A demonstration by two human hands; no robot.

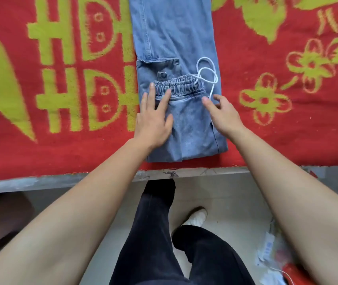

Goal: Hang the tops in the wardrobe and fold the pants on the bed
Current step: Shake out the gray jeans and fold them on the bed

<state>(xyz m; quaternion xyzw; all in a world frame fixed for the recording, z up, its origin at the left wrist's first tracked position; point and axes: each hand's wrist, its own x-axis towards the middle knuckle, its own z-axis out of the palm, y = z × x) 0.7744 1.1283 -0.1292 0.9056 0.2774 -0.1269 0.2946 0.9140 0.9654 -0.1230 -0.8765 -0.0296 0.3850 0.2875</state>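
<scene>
Blue jeans (176, 83) folded lengthwise on red bedspread (61, 149), centre of frame, waistband doubled back. Left hand (153, 118) flat, fingers spread, pressing denim. Right hand (221, 114) loosely open (hovering beside white drawstring (207, 73))

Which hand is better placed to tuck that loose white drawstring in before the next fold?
The right hand. Its fingertips sit beside the white drawstring at the waistband's right end, while the left hand lies flat on the jeans, pinning them.
</scene>
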